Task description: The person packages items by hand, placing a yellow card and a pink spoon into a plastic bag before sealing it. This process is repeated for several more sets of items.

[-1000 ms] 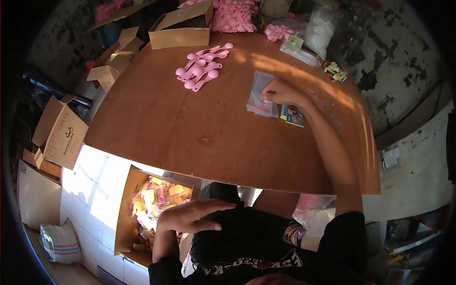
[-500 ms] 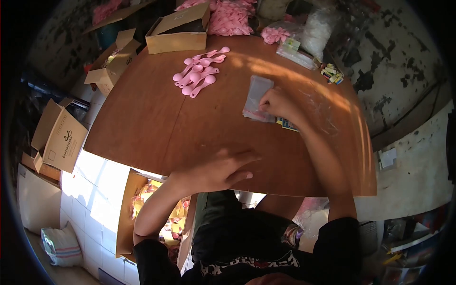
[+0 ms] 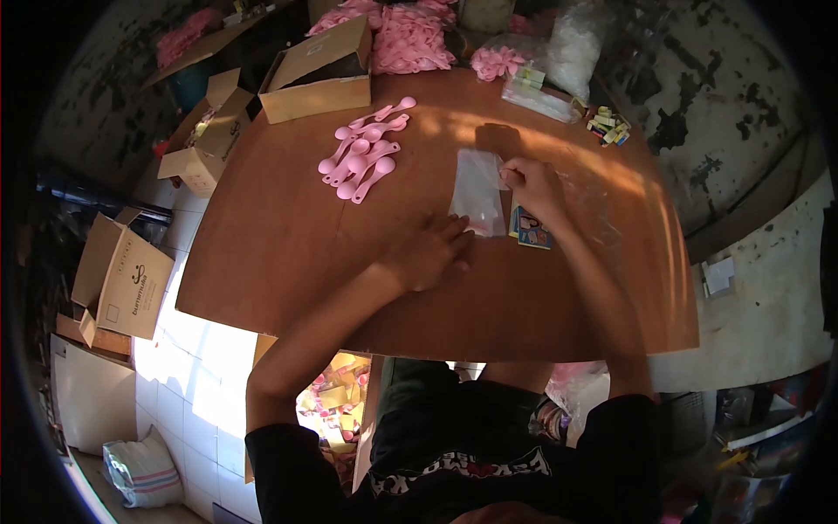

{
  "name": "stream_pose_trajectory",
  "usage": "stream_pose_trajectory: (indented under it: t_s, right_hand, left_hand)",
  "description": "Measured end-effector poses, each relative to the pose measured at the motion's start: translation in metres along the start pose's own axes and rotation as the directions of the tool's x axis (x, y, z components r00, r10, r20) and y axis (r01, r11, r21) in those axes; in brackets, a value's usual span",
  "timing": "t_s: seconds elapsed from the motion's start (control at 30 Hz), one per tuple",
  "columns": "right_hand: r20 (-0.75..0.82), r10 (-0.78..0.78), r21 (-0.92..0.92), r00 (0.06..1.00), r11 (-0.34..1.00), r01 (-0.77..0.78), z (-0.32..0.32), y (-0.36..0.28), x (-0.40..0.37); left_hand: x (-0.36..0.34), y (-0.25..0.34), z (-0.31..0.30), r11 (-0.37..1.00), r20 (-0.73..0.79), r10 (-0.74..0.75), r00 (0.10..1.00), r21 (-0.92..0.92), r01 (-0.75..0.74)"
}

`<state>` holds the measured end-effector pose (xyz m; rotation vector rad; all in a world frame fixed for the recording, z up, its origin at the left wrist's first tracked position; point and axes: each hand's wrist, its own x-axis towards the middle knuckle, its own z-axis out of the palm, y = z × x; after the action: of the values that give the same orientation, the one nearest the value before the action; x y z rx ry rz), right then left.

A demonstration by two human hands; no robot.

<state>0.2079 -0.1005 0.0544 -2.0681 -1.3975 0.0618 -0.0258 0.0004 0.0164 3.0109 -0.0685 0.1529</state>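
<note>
A stack of clear plastic bags [image 3: 476,188] lies on the brown table, in front of my two hands. My left hand [image 3: 429,251] is palm down with its fingers stretched out, fingertips at the bags' lower left edge. At their right edge, my right hand [image 3: 534,188] has thumb and fingers pinched together, apparently on the edge of the top bag. Just under my right wrist is a small blue and yellow printed card pack [image 3: 531,229]. Pink measuring spoons [image 3: 360,157] lie in a loose pile farther left.
An open cardboard box [image 3: 319,92] and heaps of pink spoons [image 3: 410,44] stand along the far edge. Small yellow boxes [image 3: 609,127] sit at the back right, beside plastic packs [image 3: 541,98]. Below the table's left front is a carton of packed items [image 3: 336,393].
My left hand has moved forward from the table's near side to the bags. My right hand has shifted slightly right, uncovering more of the card pack. The view has tilted a little.
</note>
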Motion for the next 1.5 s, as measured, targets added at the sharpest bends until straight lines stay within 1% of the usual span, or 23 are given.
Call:
stream_pose_trajectory:
  t_s: [0.03,0.1,0.17,0.2,0.27,0.3,0.4,0.47,0.6,0.67,0.7,0.77,0.8,0.87,0.93,0.97,1.03,1.1,1.17,1.3,1.4,1.47,1.5]
  right_hand:
    - [-0.233,0.019,-0.033,0.972,0.999,-0.027,-0.009,-0.013,-0.005]
    - [-0.243,0.027,-0.001,0.97,1.0,-0.028,-0.021,-0.029,-0.014]
    - [-0.225,-0.164,-0.067,0.96,0.986,0.153,-0.027,-0.041,-0.027]
    - [-0.227,-0.15,-0.068,0.962,0.988,0.139,-0.029,-0.049,-0.037]
    - [0.006,-0.264,-0.065,0.965,0.962,0.264,-0.03,-0.069,-0.06]
    - [0.095,-0.296,-0.058,0.951,0.952,0.302,-0.031,-0.077,-0.069]
    - [0.116,-0.376,0.01,0.919,0.926,0.377,-0.031,-0.095,-0.096]
    - [0.1,-0.424,0.049,0.9,0.906,0.421,-0.035,-0.102,-0.107]
    - [0.239,-0.366,0.257,0.9,0.917,0.305,-0.049,-0.106,-0.113]
    - [0.381,-0.215,0.409,0.899,0.911,0.045,-0.056,-0.105,-0.117]
    - [0.379,-0.215,0.41,0.9,0.911,0.045,-0.058,-0.098,-0.116]
    - [0.105,-0.226,0.253,0.969,0.948,0.193,-0.057,-0.075,-0.107]
    - [0.104,-0.222,0.255,0.969,0.948,0.19,-0.055,-0.06,-0.104]
    - [-0.045,-0.168,-0.174,0.985,0.972,0.158,-0.051,-0.03,-0.102]
    - [-0.064,-0.182,-0.234,0.981,0.958,0.163,-0.046,-0.015,-0.105]
    - [-0.081,-0.197,-0.295,0.977,0.941,0.165,-0.044,-0.008,-0.107]
    - [-0.098,-0.272,-0.34,0.957,0.913,0.224,-0.041,-0.001,-0.111]
    - [-0.109,-0.339,-0.385,0.935,0.881,0.274,-0.036,0.005,-0.114]
    - [-0.036,-0.193,-0.196,0.98,0.963,0.183,-0.035,0.013,-0.113]
    - [-0.047,-0.135,0.033,0.99,0.99,0.136,-0.037,0.019,-0.113]
    - [-0.134,-0.211,-0.022,0.968,0.978,0.21,-0.041,0.017,-0.113]
    - [-0.364,-0.341,-0.398,0.867,0.898,0.185,-0.06,-0.008,-0.115]
    - [-0.356,-0.346,-0.396,0.868,0.897,0.196,-0.067,-0.021,-0.117]
  left_hand:
    - [0.001,0.0,-0.003,1.0,0.02,-0.001,1.0,-0.005,0.001]
    - [0.0,0.001,-0.007,1.0,0.045,-0.002,0.999,-0.014,0.003]
    - [0.0,0.005,-0.01,0.998,-0.074,-0.015,0.997,-0.067,0.01]
    - [0.001,0.009,-0.015,0.997,-0.066,-0.004,0.998,-0.072,-0.001]
    - [-0.002,0.021,-0.03,0.975,-0.285,-0.127,0.95,-0.214,0.066]
    - [-0.005,0.027,-0.041,0.974,-0.276,-0.112,0.955,-0.219,0.052]
    - [-0.019,0.038,-0.061,0.943,-0.254,-0.019,0.967,-0.326,-0.067]
    - [-0.025,0.042,-0.06,0.948,-0.38,-0.054,0.923,-0.31,-0.073]
    - [-0.032,0.042,-0.057,0.881,-0.372,0.001,0.928,-0.44,-0.177]
    - [-0.036,0.041,-0.047,0.685,-0.275,-0.118,0.954,-0.719,-0.122]
    - [-0.038,0.044,-0.046,0.685,-0.274,-0.117,0.955,-0.718,-0.122]
    - [-0.042,0.052,-0.044,0.52,-0.24,-0.428,0.871,-0.854,0.02]
    - [-0.042,0.049,-0.036,0.553,-0.354,-0.431,0.83,-0.83,-0.066]
    - [-0.047,0.051,-0.032,0.462,-0.32,-0.521,0.791,-0.885,-0.054]
    - [-0.052,0.05,-0.027,0.28,-0.244,-0.647,0.722,-0.957,-0.073]
    - [-0.054,0.052,-0.026,0.286,-0.248,-0.648,0.72,-0.956,-0.071]
    - [-0.056,0.055,-0.027,0.224,-0.256,-0.722,0.642,-0.965,-0.133]
    - [-0.06,0.06,-0.03,0.176,-0.226,-0.739,0.635,-0.974,-0.142]
    - [-0.064,0.066,-0.029,0.121,-0.194,-0.759,0.622,-0.98,-0.158]
    - [-0.068,0.072,-0.029,0.111,-0.205,-0.756,0.622,-0.976,-0.186]
    - [-0.068,0.073,-0.029,0.142,-0.217,-0.764,0.608,-0.975,-0.17]
    - [-0.066,0.072,-0.03,0.177,-0.238,-0.774,0.586,-0.971,-0.161]
    - [-0.065,0.072,-0.032,0.193,-0.229,-0.789,0.57,-0.973,-0.123]
